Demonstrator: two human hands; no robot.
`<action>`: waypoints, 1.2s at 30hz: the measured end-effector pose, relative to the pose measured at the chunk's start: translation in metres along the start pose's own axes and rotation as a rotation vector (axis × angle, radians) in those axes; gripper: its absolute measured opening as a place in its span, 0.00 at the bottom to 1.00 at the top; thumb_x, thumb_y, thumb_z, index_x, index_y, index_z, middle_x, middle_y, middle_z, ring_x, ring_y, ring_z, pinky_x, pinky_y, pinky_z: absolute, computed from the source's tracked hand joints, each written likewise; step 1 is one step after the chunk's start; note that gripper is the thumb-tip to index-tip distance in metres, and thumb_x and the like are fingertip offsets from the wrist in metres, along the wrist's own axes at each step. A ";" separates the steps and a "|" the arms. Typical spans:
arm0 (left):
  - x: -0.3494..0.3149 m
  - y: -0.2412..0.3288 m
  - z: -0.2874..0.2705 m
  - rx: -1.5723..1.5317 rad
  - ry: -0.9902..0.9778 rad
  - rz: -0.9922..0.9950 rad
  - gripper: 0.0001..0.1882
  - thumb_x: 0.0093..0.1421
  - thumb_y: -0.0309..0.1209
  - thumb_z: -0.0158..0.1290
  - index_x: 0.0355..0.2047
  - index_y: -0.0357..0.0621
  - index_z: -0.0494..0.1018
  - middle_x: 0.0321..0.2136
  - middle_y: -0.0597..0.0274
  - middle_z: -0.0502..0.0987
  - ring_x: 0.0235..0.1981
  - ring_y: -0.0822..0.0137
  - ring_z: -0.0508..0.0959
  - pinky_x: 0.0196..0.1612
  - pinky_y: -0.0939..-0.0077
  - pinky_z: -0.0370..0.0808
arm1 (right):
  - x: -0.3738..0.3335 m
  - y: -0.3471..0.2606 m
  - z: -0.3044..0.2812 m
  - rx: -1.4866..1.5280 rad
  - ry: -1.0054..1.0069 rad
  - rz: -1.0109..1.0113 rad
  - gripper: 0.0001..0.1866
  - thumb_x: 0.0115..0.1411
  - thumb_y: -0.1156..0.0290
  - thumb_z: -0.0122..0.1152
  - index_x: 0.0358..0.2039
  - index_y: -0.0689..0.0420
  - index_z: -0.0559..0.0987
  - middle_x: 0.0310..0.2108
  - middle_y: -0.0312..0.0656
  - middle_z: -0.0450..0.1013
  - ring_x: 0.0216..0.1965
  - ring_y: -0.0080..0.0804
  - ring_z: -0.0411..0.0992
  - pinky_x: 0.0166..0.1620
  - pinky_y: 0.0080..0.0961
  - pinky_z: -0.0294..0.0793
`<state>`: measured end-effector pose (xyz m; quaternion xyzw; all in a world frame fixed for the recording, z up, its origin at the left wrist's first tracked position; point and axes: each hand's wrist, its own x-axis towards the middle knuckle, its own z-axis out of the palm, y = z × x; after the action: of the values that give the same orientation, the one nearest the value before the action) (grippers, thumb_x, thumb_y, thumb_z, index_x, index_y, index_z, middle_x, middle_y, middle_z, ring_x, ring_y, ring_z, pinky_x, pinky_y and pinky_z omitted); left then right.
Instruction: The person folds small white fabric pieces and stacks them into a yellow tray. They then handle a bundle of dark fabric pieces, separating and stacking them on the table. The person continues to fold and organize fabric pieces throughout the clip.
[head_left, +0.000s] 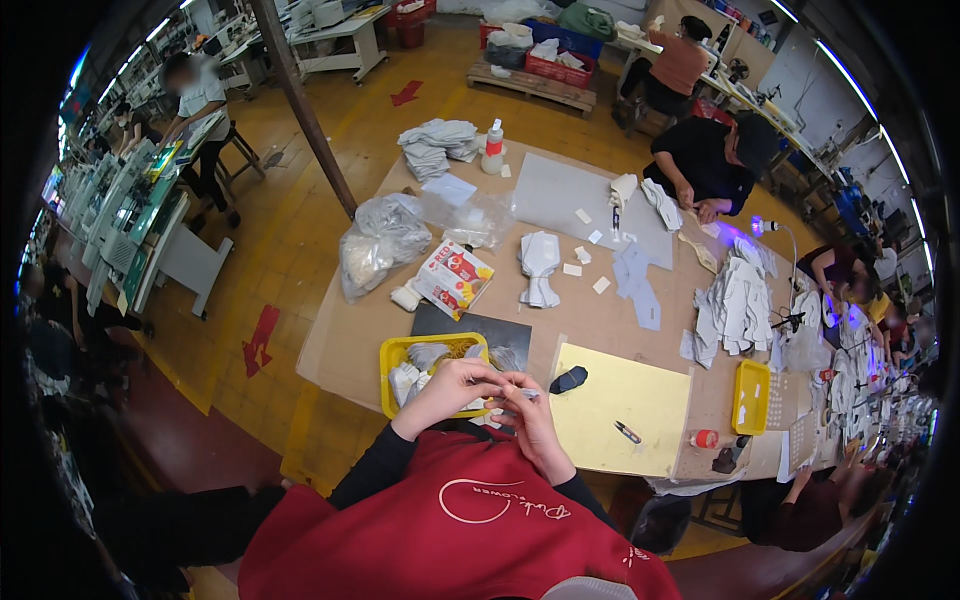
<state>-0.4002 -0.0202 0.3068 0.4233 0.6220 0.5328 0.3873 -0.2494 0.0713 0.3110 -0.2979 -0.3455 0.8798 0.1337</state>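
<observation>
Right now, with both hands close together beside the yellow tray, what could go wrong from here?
The small, pale piece at the fingertips of the left hand and right hand might slip and get lost among the grey and white pieces in the yellow plastic tray.

The tray also appears close to the near edge of the brown-covered table, so a bump from the body could shift it.

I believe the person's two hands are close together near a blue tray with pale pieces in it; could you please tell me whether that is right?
Not quite: the head view shows that the tray is yellow, not blue. It does have pale pieces in it, and the left hand and right hand are close together near it.
</observation>
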 end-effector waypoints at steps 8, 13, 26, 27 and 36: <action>-0.005 0.015 0.014 0.099 0.147 -0.042 0.10 0.56 0.23 0.55 0.40 0.36 0.76 0.34 0.60 0.78 0.37 0.70 0.78 0.42 0.77 0.74 | 0.002 0.006 -0.008 -0.028 0.005 -0.140 0.16 0.59 0.76 0.59 0.47 0.57 0.68 0.44 0.40 0.72 0.44 0.27 0.75 0.39 0.19 0.77; -0.005 -0.005 0.017 -0.008 0.193 -0.063 0.10 0.57 0.22 0.54 0.41 0.35 0.75 0.36 0.60 0.78 0.38 0.73 0.77 0.43 0.77 0.73 | -0.001 -0.004 -0.002 0.088 0.041 -0.072 0.17 0.58 0.79 0.60 0.47 0.59 0.68 0.46 0.41 0.71 0.46 0.29 0.74 0.46 0.21 0.74; -0.003 -0.020 0.010 0.060 0.096 -0.096 0.12 0.62 0.28 0.52 0.44 0.34 0.72 0.41 0.61 0.75 0.43 0.71 0.76 0.46 0.75 0.73 | 0.006 -0.001 -0.025 -1.196 0.187 -0.614 0.10 0.50 0.72 0.69 0.31 0.62 0.78 0.34 0.46 0.75 0.33 0.38 0.75 0.36 0.27 0.72; -0.002 -0.020 0.009 0.159 0.093 -0.067 0.14 0.63 0.29 0.52 0.46 0.34 0.72 0.42 0.60 0.75 0.43 0.70 0.76 0.47 0.75 0.73 | 0.004 0.000 -0.027 -1.131 0.150 -0.492 0.11 0.50 0.71 0.69 0.32 0.61 0.79 0.32 0.46 0.76 0.32 0.41 0.75 0.35 0.30 0.73; 0.058 -0.187 -0.034 -0.907 0.287 -0.648 0.25 0.64 0.41 0.49 0.58 0.44 0.62 0.52 0.58 0.69 0.54 0.64 0.69 0.57 0.71 0.66 | 0.002 -0.003 -0.034 -1.201 0.217 -0.538 0.10 0.53 0.71 0.67 0.34 0.61 0.79 0.29 0.48 0.75 0.30 0.43 0.75 0.33 0.30 0.73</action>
<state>-0.4731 0.0086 0.1246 -0.0739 0.4753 0.6526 0.5855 -0.2298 0.0924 0.2923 -0.3109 -0.8225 0.4354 0.1932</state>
